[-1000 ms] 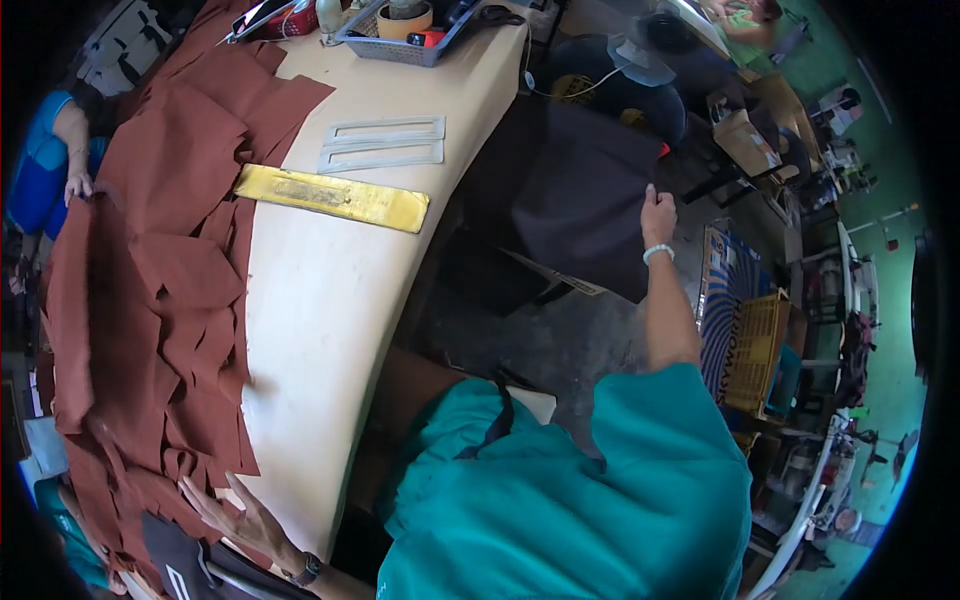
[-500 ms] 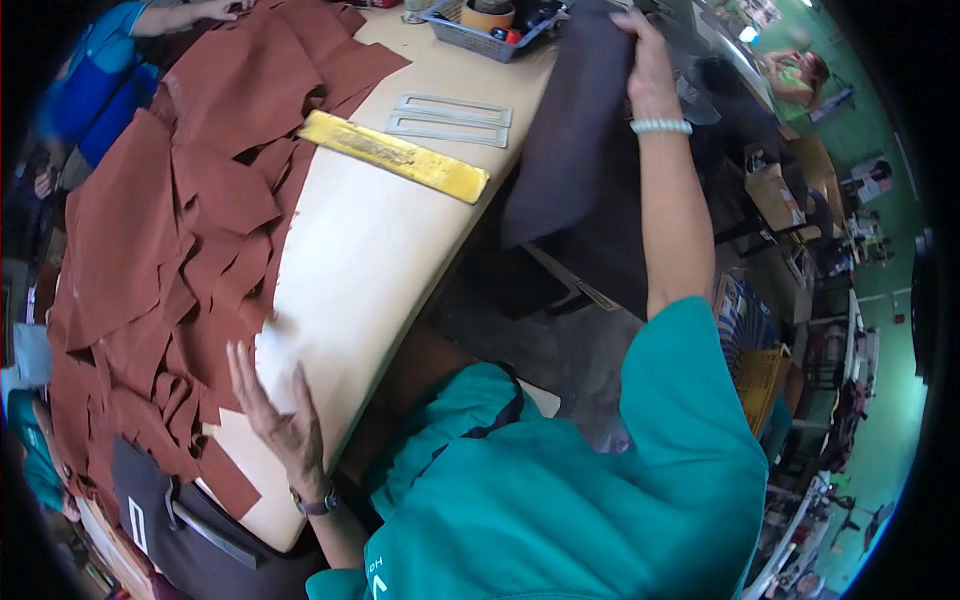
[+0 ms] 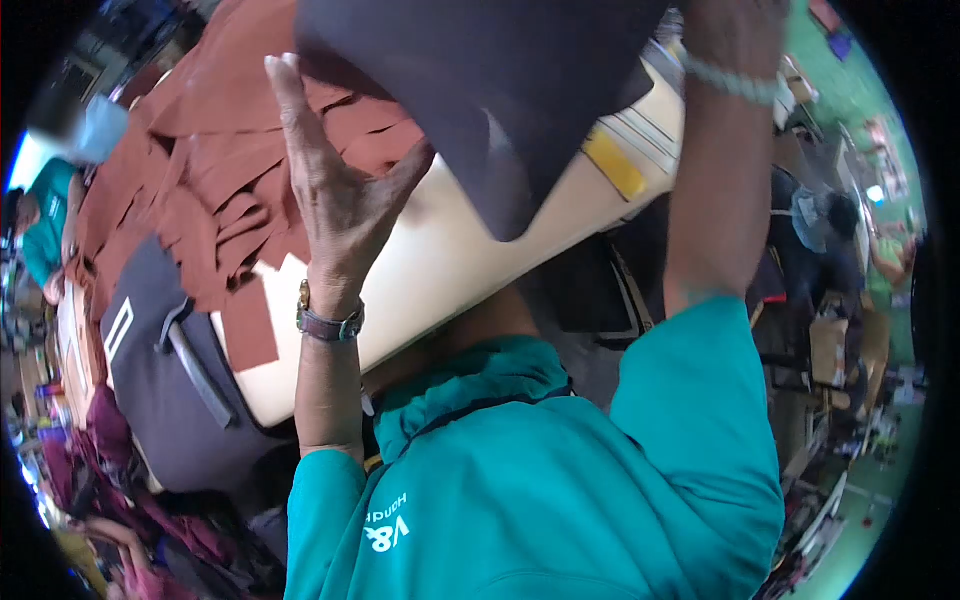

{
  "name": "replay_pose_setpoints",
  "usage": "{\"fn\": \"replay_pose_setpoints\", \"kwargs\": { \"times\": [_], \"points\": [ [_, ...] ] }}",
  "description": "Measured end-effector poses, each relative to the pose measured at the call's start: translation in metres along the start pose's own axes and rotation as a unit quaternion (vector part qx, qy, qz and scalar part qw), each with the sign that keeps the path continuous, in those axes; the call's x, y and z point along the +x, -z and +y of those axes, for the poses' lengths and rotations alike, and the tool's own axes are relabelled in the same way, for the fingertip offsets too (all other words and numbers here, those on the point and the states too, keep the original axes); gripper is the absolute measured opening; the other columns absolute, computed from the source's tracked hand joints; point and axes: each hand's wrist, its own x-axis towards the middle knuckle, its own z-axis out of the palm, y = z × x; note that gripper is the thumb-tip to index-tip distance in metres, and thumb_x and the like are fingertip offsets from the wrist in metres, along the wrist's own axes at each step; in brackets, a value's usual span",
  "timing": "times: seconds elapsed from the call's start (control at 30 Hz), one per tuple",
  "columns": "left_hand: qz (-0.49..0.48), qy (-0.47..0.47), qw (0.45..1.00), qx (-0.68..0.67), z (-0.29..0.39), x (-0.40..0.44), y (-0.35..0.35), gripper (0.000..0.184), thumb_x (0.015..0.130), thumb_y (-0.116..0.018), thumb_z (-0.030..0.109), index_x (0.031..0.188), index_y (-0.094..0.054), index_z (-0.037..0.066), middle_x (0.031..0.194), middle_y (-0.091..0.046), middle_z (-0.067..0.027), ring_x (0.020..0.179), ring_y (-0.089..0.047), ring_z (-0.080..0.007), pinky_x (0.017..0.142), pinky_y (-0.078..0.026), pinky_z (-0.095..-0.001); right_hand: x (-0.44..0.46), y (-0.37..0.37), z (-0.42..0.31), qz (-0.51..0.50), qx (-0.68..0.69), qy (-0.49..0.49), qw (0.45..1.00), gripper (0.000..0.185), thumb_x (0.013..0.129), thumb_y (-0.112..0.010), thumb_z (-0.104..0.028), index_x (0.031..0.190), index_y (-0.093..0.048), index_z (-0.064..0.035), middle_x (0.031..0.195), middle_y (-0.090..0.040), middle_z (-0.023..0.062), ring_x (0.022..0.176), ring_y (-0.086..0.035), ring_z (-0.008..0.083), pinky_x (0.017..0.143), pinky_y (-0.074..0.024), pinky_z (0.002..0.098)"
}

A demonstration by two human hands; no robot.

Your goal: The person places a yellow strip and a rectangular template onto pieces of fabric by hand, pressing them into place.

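Dark sheet up over the work surface, filling the top of my head view. One blunt corner points down over the cream table; whether it touches, I can't say from this angle. The sheet also hides part of the brown pieces behind it and one end of the yellow bar.

Right hand high, at the sheet's upper right, bracelet at the wrist. Fingers run out at the top of my view, so its grip on the sheet is beyond what I can confirm (the placing suggests a hold, no more).

Left hand raised at the sheet's left edge, fingers up, thumb stretched wide, nothing in the grasp. The thumb tip sits close to the sheet; contact is unclear.

Step in hand, as I read it: handling the sheet above the table, one side apparently supported, the other loose. From here the next move calls for the left fingers and thumb to close on the near edge, so the hanging corner doesn't fold under.

Near corner: a hammer lies on another dark piece (both well apart from the sheet). Co-worker in teal beyond, far left.
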Motion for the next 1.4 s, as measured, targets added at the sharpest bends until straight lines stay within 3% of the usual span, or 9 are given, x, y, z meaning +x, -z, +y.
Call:
{"fn": "replay_pose_setpoints", "kwargs": {
  "times": [0.2, 0.4, 0.7, 0.87, 0.97, 1.07, 1.2, 1.3, 1.4],
  "points": [
    [-0.028, 0.155, 0.987, -0.023, -0.005, -0.049, 0.027, 0.070, 0.075, -0.069, 0.005, 0.136, -0.036, 0.002, 0.123, -0.054, -0.0148, 0.119, -0.047, -0.0321, 0.101, -0.037, -0.0411, -0.111, 0.068, 0.051, 0.162, -0.093, -0.133, 0.973, 0.041, 0.087, -0.051, -0.017, 0.122, -0.055, 0.0031, 0.123, -0.057, 0.0108, 0.112, -0.055, 0.0199, 0.100, -0.0382, 0.0325],
    [-0.132, 0.105, 0.977, 0.132, -0.007, -0.085, 0.030, 0.048, 0.079, -0.064, 0.010, 0.126, -0.054, 0.012, 0.138, -0.039, -0.0161, 0.131, -0.032, -0.0336, 0.107, -0.030, -0.0457, -0.235, 0.125, 0.073, 0.044, -0.191, -0.381, 0.904, 0.040, 0.079, -0.059, -0.001, 0.119, -0.056, 0.0058, 0.120, -0.058, 0.0126, 0.109, -0.055, 0.0181, 0.097, -0.0396, 0.0295],
    [-0.386, 0.116, 0.898, 0.175, 0.020, -0.145, 0.028, 0.058, 0.086, -0.054, 0.040, 0.137, -0.042, 0.016, 0.144, -0.034, -0.0122, 0.134, -0.028, -0.0339, 0.105, -0.017, -0.0602, -0.340, 0.184, 0.044, -0.075, -0.397, -0.585, 0.703, 0.035, 0.080, -0.060, -0.002, 0.113, -0.056, 0.0084, 0.112, -0.062, 0.0137, 0.102, -0.057, 0.0202, 0.088, -0.0437, 0.0296],
    [-0.338, 0.178, 0.891, 0.247, 0.048, -0.182, 0.052, 0.059, 0.085, -0.057, 0.039, 0.136, -0.043, 0.013, 0.144, -0.035, -0.0132, 0.134, -0.029, -0.0340, 0.104, -0.015, -0.0629, -0.305, 0.162, 0.056, 0.016, -0.657, -0.259, 0.708, 0.047, 0.086, -0.061, -0.021, 0.123, -0.050, 0.0048, 0.129, -0.049, 0.0211, 0.114, -0.050, 0.0352, 0.096, -0.0391, 0.0375],
    [-0.286, 0.202, 0.910, 0.222, 0.057, -0.187, 0.042, 0.061, 0.084, -0.057, 0.040, 0.135, -0.043, 0.010, 0.142, -0.037, -0.0155, 0.133, -0.030, -0.0357, 0.104, -0.016, -0.0620, -0.342, 0.100, 0.151, -0.032, -0.648, -0.075, 0.757, 0.063, 0.089, -0.051, -0.042, 0.138, -0.036, -0.0048, 0.142, -0.031, 0.0213, 0.136, -0.018, 0.0413, 0.108, -0.0099, 0.0589],
    [-0.300, 0.122, 0.915, 0.240, 0.053, -0.186, 0.011, 0.062, 0.084, -0.054, 0.041, 0.135, -0.043, 0.008, 0.140, -0.039, -0.0162, 0.133, -0.030, -0.0362, 0.103, -0.017, -0.0616, -0.367, 0.040, 0.199, -0.100, -0.677, 0.112, 0.720, 0.053, 0.089, -0.050, -0.043, 0.132, -0.044, -0.0130, 0.140, -0.035, 0.0198, 0.135, -0.022, 0.0385, 0.101, -0.0078, 0.0698],
    [-0.408, 0.036, 0.910, 0.062, 0.064, -0.214, 0.023, 0.053, 0.085, -0.049, 0.028, 0.132, -0.044, 0.005, 0.134, -0.045, -0.0167, 0.126, -0.042, -0.0315, 0.104, -0.023, -0.0562, -0.406, 0.062, 0.202, -0.144, -0.651, 0.090, 0.740, 0.046, 0.085, -0.058, -0.031, 0.125, -0.048, -0.0102, 0.133, -0.043, 0.0159, 0.125, -0.036, 0.0366, 0.100, -0.0233, 0.0623],
    [-0.378, 0.172, 0.888, -0.199, 0.057, -0.219, 0.053, 0.047, 0.080, -0.060, 0.025, 0.121, -0.055, 0.004, 0.123, -0.052, -0.0157, 0.114, -0.050, -0.0302, 0.098, -0.035, -0.0455, -0.390, 0.051, 0.163, -0.157, -0.562, 0.076, 0.808, 0.046, 0.079, -0.065, -0.018, 0.121, -0.049, -0.0071, 0.123, -0.049, 0.0131, 0.110, -0.051, 0.0290, 0.091, -0.0410, 0.0447],
    [-0.339, 0.315, 0.842, -0.276, 0.059, -0.213, 0.068, 0.038, 0.076, -0.068, 0.021, 0.109, -0.063, 0.002, 0.112, -0.058, -0.0142, 0.101, -0.058, -0.0276, 0.087, -0.046, -0.0350, -0.391, 0.053, 0.149, -0.345, -0.372, -0.167, 0.845, 0.039, 0.081, -0.061, -0.013, 0.118, -0.052, -0.0069, 0.111, -0.057, 0.0103, 0.096, -0.059, 0.0242, 0.080, -0.0464, 0.0377]
  ]
}}
